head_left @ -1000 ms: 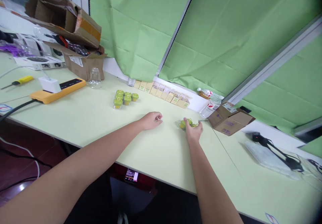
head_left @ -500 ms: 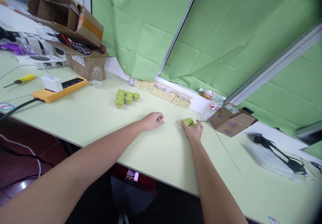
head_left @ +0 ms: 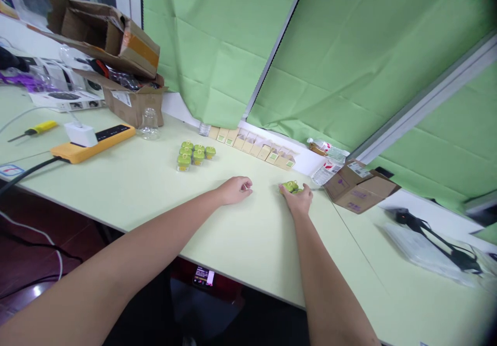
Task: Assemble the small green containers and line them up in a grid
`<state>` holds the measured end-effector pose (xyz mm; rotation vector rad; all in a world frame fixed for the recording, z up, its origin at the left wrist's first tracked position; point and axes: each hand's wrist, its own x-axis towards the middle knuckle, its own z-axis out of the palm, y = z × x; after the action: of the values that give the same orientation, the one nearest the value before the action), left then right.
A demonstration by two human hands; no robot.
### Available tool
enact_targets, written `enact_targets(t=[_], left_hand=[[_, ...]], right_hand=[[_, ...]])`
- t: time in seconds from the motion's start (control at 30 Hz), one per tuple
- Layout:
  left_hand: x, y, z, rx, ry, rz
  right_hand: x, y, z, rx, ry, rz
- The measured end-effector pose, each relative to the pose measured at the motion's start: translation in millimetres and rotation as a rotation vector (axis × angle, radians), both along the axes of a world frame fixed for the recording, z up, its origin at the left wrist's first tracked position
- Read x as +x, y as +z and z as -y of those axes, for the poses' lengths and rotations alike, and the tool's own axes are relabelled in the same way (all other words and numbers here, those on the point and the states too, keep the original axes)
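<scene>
My right hand (head_left: 298,200) is wrapped around a small cluster of green-lidded clear containers (head_left: 290,186) on the table, thumb on the left side and fingers on the right. Their lids carry small loops, and the palm side hides part of them. To the left, my left hand (head_left: 236,189) rests low over the table with its fingers curled in. A pale spot shows between thumb and fingers, too small to name. Farther left stands a group of several similar green-lidded containers (head_left: 198,154), set close together in rows.
A row of small beige boxes (head_left: 252,144) lines the wall. At right are plastic bottles (head_left: 326,171) and a cardboard box (head_left: 355,188). An orange power strip (head_left: 93,145), a clear jar (head_left: 149,124), a yellow screwdriver (head_left: 41,127) and open cartons (head_left: 134,102) occupy the left.
Both hands keep nearly the same place and grip. The view has tilted slightly, so the things at the left and right sit a little lower.
</scene>
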<state>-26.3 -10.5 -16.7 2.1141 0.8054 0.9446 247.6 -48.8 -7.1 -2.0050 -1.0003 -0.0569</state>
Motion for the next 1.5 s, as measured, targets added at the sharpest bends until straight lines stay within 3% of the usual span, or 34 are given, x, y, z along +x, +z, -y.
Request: enact_targets(t=[0.1,0.23,0.3,0.4,0.53,0.63,0.7,0.9,1.1,1.27,1.5], left_hand=[[-0.1,1.4,0.3,0.003,0.001,0.007],[0.4,5.4,0.0,0.031,0.018,0.044],[0.0,9.3,0.8,0.046,0.051,0.073],[-3.0,16.2,2.3,0.091,0.177,0.094],[-15.3,27.1,-4.1,0.176,0.468,0.007],[-34.7,37.8,-18.3,0.232,0.531,-0.126],[-51.2,44.9,-28.7,0.25,0.597,-0.156],[-87.5,51.6,-42.6,0.342,0.912,-0.234],[-101.8,48.6,-49.9,0.16,1.057,-0.413],[-111.9,57.9,-51.8,0.028,1.014,-0.422],[-119.2,75.1,-66.8,-0.04,1.02,-0.156]], right_hand=[[5.3,11.6,1.5,0.164,-0.061,0.012],[8.8,57.6,1.1,0.54,-0.159,0.11],[-4.9,79.1,-0.1,0.597,-0.175,0.164],[-51.1,82.2,-2.6,0.471,-0.082,0.218],[-121.0,38.9,-7.4,0.088,0.167,0.363],[-142.4,12.6,-8.5,-0.062,0.442,0.457],[-139.2,7.3,-5.8,-0.08,0.511,0.43],[-110.5,13.7,5.0,-0.093,0.506,0.268],[-107.5,11.5,2.6,-0.09,0.502,0.22],[-108.3,10.3,2.2,-0.113,0.517,0.216],[-104.7,9.5,0.7,-0.102,0.516,0.187]])
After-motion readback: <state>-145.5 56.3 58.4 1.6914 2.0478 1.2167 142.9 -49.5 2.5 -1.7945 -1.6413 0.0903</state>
